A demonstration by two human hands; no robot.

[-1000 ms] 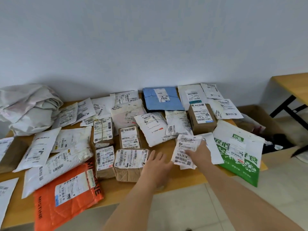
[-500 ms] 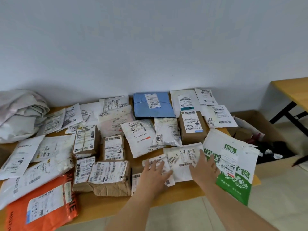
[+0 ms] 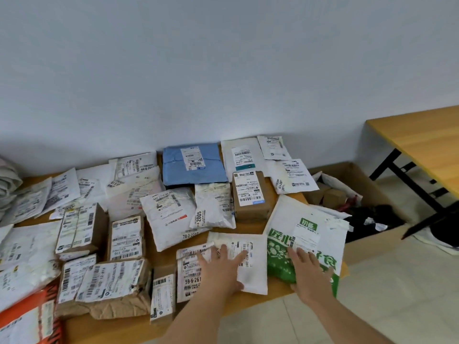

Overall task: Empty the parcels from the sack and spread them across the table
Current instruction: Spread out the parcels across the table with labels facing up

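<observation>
Sack (image 3: 8,187): at the far left edge of the frame we saw crumpled grey-white cloth lying on the table; we took it for the emptied sack, set aside so the parcels had room.
Orange mailer (image 3: 27,319): in the lower left corner, its black lettering was cut off by the frame and unreadable to us.
Taped cartons (image 3: 104,289): left of centre, brown boxes lay label-up, side by side, we judged so each barcode could be seen; one label read "12-818", another "P802".
Table (image 3: 161,247): its wooden top showed only in narrow gaps between parcels, which covered it nearly edge to edge.
Grey pouch (image 3: 171,214): at centre, it carried "78-2-2212"; the white pouch (image 3: 213,207) overlapping its right edge read "2005".
Blue mailer (image 3: 193,165): at upper centre, against the wall, flat with a white label too small to read.
Left hand (image 3: 221,266): in the lower centre, open, fingers straight and spread, it pressed on a white envelope (image 3: 248,264) and touched the labelled one beside it reading "59-6-261", we judged to slide them apart.
Right hand (image 3: 308,269): lower right of centre, open and flat on the green-and-white bag (image 3: 305,234), which overhung the table's corner; large Chinese characters were printed on it.
Floor box (image 3: 347,189): at right, an open carton held odd items.
</observation>
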